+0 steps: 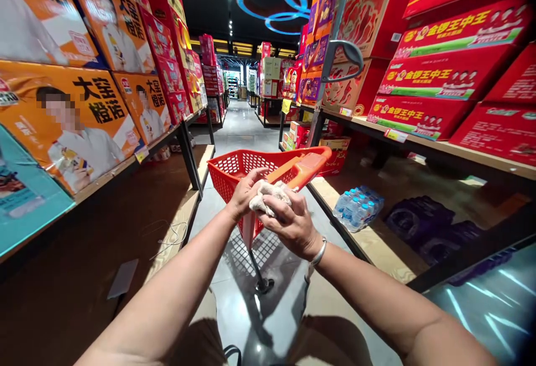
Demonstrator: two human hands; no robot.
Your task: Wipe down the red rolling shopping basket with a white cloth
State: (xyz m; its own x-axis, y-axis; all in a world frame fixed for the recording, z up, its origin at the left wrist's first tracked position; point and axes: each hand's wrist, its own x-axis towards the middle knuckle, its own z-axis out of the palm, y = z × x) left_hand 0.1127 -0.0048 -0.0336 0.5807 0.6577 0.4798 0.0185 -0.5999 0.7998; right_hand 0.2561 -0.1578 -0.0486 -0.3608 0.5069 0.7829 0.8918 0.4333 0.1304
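Observation:
A red plastic shopping cart (224, 173) with perforated sides stands in front of me, turned at an angle. Its orange handle (307, 167) runs from the upper right down toward my hands. My left hand (245, 194) is closed around the near end of this handle, fingers partly hidden by the cloth. A crumpled off-white cloth (263, 199) is bunched in my right hand (295, 225), whose fingers are curled over it and press it against the handle beside my left hand. The right wrist wears a silver bracelet (320, 251).
Shelves line both sides of the aisle. Orange drink cartons (62, 126) are stacked at left, red boxes (427, 78) at right. Shrink-wrapped water bottles (359, 208) sit on the low right shelf. A cable (178, 232) lies at lower left. Grey tiled floor (240, 123) stretches ahead.

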